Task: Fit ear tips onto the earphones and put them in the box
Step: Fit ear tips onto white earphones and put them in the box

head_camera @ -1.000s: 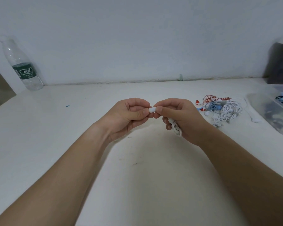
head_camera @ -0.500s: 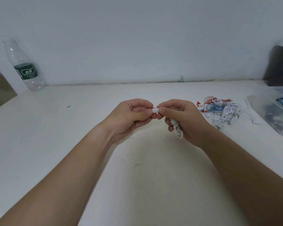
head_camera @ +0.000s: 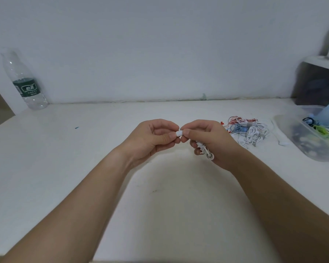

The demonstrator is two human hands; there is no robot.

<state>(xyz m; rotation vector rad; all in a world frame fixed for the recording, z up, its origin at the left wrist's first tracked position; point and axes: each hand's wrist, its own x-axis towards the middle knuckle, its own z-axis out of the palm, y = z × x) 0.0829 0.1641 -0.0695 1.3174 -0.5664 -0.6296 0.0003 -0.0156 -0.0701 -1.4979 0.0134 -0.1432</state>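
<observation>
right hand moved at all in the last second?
No. The right hand stays just left of the earphone pile, gripping the white earphone bundle against the ear tip that the left hand pinches.

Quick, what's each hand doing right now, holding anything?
Left hand: closed, pinching the white ear tip.
Right hand: closed, holding the coiled white earphone.

Plain pale wall (head_camera: pixel 160 44) behind a white table (head_camera: pixel 103 118); soft, even light; dark cabinet (head_camera: pixel 317 84) at right.
</observation>
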